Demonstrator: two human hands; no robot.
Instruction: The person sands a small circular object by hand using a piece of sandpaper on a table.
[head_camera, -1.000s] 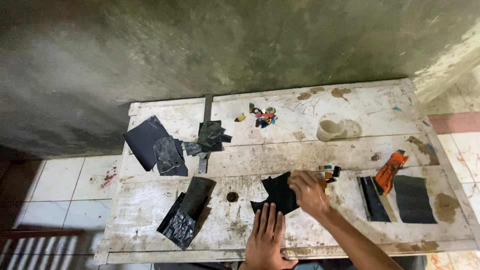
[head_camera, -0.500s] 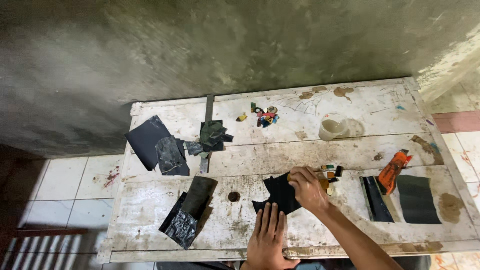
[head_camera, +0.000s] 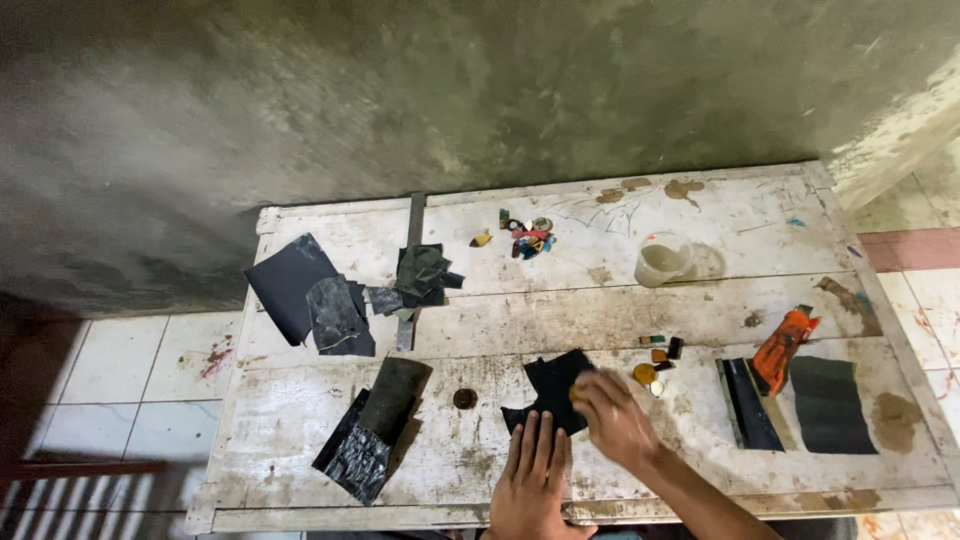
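Observation:
A dark sheet of sandpaper lies near the front edge of a worn white wooden table. My left hand lies flat on its near edge, fingers spread, pinning it down. My right hand is closed over the sheet's right side, pinching something small and yellowish against it; the item is mostly hidden. Just right of that hand lie a few small coloured pieces.
An orange utility knife and two dark sheets lie at the right. A cloudy plastic cup and small coloured bits sit at the back. More dark sheets and a black crumpled bag lie at left.
My right hand has shifted slightly down and right over the dark sheet. My left hand stays flat on it. The camera view has tilted a little.

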